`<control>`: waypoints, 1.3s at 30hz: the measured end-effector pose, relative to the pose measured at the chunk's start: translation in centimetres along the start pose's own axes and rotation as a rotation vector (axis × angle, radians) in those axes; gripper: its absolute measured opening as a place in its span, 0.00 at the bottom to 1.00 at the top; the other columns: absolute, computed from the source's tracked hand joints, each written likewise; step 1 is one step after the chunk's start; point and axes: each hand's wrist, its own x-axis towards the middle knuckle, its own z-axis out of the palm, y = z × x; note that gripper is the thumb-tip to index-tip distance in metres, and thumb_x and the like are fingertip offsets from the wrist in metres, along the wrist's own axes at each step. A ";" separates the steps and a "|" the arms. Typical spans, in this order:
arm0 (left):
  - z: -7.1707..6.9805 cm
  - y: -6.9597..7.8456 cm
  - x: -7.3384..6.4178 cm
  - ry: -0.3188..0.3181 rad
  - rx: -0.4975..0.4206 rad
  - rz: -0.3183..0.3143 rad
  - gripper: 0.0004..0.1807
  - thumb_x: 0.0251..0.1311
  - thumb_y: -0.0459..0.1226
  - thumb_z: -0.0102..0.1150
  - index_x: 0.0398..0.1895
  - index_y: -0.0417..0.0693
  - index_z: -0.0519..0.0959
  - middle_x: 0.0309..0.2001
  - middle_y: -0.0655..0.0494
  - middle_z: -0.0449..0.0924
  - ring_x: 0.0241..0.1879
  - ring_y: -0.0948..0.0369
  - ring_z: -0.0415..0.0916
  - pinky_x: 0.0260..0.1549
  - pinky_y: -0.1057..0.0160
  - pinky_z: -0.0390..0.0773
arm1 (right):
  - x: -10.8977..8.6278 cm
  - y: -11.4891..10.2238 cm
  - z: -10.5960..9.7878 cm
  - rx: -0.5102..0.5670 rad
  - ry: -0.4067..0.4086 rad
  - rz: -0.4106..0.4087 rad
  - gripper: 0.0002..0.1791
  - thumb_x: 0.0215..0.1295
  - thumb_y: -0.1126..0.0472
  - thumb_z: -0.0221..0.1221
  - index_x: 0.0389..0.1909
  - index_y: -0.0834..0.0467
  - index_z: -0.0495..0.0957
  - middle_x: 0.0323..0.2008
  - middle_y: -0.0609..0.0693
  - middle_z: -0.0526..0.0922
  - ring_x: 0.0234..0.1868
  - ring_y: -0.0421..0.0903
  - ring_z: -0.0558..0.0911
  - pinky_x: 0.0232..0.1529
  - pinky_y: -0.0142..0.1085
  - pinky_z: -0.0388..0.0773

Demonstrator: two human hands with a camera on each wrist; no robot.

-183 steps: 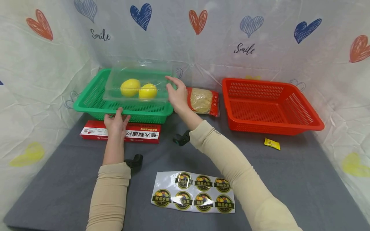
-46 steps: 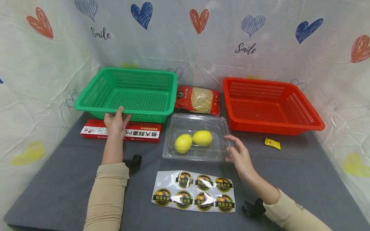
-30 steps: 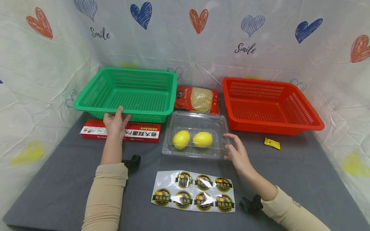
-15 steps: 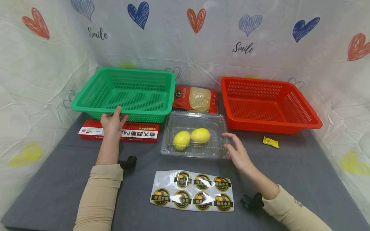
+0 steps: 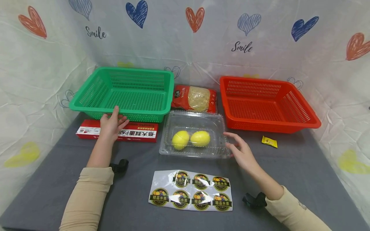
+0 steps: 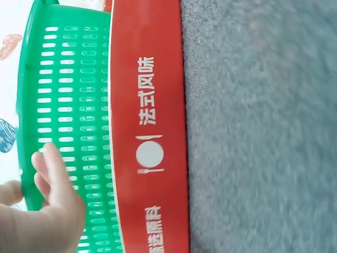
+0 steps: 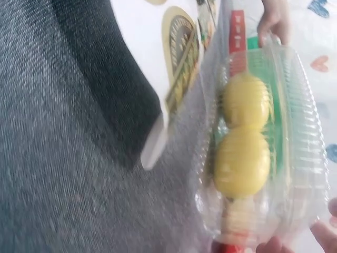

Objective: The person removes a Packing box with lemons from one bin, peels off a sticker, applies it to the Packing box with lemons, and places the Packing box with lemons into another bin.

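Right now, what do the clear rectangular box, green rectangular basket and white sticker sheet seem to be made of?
Clear rectangular box: likely thin, glossy plastic; it's see-through with ribbed edges. Green rectangular basket: probably moulded plastic, slightly shiny; evenly coloured, slotted walls. White sticker sheet: glossy, with bright glare; coated paper or film, can't tell which.

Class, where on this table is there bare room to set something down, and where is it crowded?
The grey table is bare right of the right sleeve, in front of the yellow sachet, and left of the left sleeve, in front of the pasta box. The back centre is crowded: the clear clamshell container, red packet, green basket and red basket sit close together.
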 end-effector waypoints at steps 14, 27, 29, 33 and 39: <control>0.1 -0.1 -4.0 -0.187 0.570 0.087 0.16 0.64 0.48 0.48 0.47 0.47 0.66 0.45 0.49 0.70 0.38 0.65 0.77 0.39 0.66 0.78 | -2.4 -0.3 -1.6 -0.109 0.088 -0.146 0.18 0.65 0.65 0.53 0.56 0.56 0.71 0.50 0.53 0.77 0.43 0.45 0.75 0.39 0.38 0.75; 1.2 -1.8 -9.4 -0.409 1.039 0.351 0.16 0.63 0.43 0.53 0.45 0.39 0.75 0.39 0.45 0.79 0.38 0.51 0.77 0.34 0.60 0.76 | -3.5 -1.2 0.1 0.070 -0.071 -0.280 0.11 0.62 0.71 0.54 0.45 0.64 0.77 0.40 0.56 0.81 0.35 0.46 0.79 0.38 0.30 0.76; 1.2 -2.3 -9.7 -0.428 1.068 0.373 0.15 0.62 0.42 0.54 0.44 0.40 0.76 0.38 0.46 0.80 0.36 0.54 0.77 0.33 0.61 0.75 | -3.5 -1.3 0.5 0.064 -0.104 -0.297 0.10 0.62 0.70 0.54 0.44 0.62 0.77 0.40 0.55 0.81 0.36 0.44 0.79 0.38 0.32 0.77; 1.3 -3.1 -10.2 -0.480 1.105 0.415 0.12 0.60 0.39 0.57 0.42 0.41 0.78 0.37 0.51 0.80 0.36 0.56 0.77 0.33 0.60 0.75 | -3.4 -1.5 1.2 0.043 -0.158 -0.322 0.10 0.62 0.69 0.54 0.44 0.60 0.78 0.41 0.53 0.81 0.38 0.46 0.80 0.38 0.36 0.77; 1.9 -4.6 -11.0 -0.546 1.196 0.483 0.10 0.57 0.38 0.59 0.41 0.44 0.79 0.36 0.59 0.80 0.36 0.60 0.76 0.36 0.59 0.76 | -3.1 -1.8 2.2 0.038 -0.247 -0.304 0.11 0.63 0.66 0.54 0.45 0.61 0.78 0.42 0.49 0.81 0.40 0.53 0.79 0.39 0.36 0.77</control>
